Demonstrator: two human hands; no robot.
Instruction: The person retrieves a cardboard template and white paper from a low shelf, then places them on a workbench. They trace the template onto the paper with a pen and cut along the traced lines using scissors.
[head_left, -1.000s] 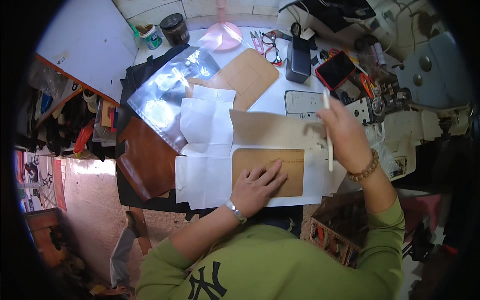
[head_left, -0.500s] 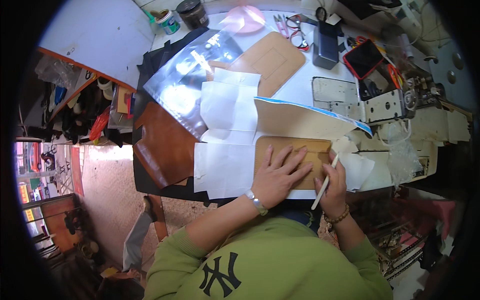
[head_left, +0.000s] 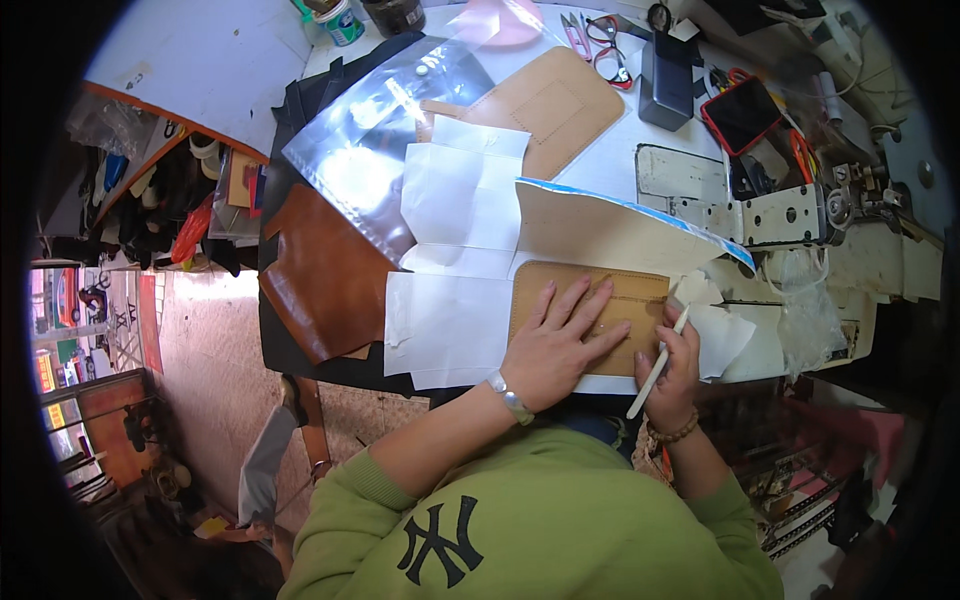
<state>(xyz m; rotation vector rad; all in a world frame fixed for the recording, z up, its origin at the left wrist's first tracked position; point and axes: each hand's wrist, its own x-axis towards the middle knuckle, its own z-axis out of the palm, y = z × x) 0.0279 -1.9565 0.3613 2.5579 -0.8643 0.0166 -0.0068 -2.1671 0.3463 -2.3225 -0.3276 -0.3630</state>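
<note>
Nearest the person, the left hand [head_left: 555, 345] lay flat with fingers spread on a tan leather panel [head_left: 590, 315], pressing it down onto white paper sheets [head_left: 450, 320] at the near edge of the worktop [head_left: 610, 170]. A metal bracelet sat on that wrist. The right hand [head_left: 672, 370] was just beside it, at the panel's right end, closed around a slim white stick-like tool [head_left: 658, 365] held slanted, its upper tip at the panel's right edge. A beaded band circled the right wrist. So the panel lay directly under the left palm and touched, or nearly touched, the tool on its right side.

Just beyond the panel, a large stiff cream sheet with a blue edge [head_left: 610, 225] lay partly over it. To the left, a brown leather piece [head_left: 325, 280] hung over the worktop's edge on dark material. Farther off lay a clear plastic bag [head_left: 375, 150] and a second tan leather panel with a stitched rectangle [head_left: 545, 105]. To the right stood a sewing machine [head_left: 790, 210]. At the far side were a black box [head_left: 665, 80], a phone in a red case [head_left: 745, 110], small scissors [head_left: 590, 35] and two jars [head_left: 345, 20].
</note>
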